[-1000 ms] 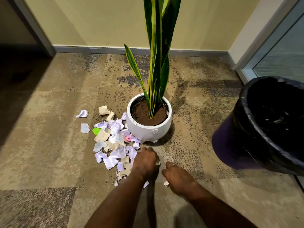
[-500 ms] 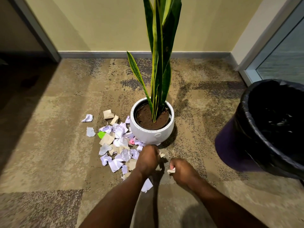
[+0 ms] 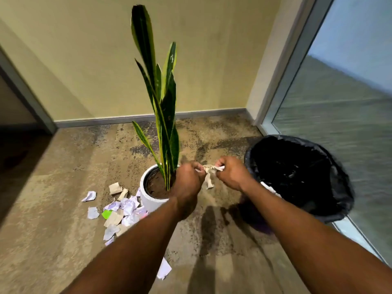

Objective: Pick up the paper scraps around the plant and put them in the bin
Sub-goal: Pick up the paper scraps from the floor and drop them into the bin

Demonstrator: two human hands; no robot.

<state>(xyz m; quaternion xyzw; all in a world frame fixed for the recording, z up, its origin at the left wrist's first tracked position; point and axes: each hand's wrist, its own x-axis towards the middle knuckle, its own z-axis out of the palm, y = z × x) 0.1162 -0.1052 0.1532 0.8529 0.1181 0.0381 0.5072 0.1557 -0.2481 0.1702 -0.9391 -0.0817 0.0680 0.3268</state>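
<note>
Both hands are raised in front of the plant and hold a bunch of crumpled paper scraps between them. My left hand grips the bunch from the left and my right hand pinches it from the right. A tall snake plant grows from a white round pot, partly hidden by my left hand. Several white, tan and green scraps lie on the carpet left of the pot. One more white scrap lies under my left forearm. The bin, lined with a black bag, stands right of my hands.
Patterned brown carpet covers the floor. A beige wall with a grey skirting board runs behind the plant. A glass door or window fills the right side, close to the bin. A dark doorway opens at the left.
Both hands have risen from the carpet near the pot, carrying scraps, and moved right toward the bin. The view has tilted up, showing more of the plant and wall.
</note>
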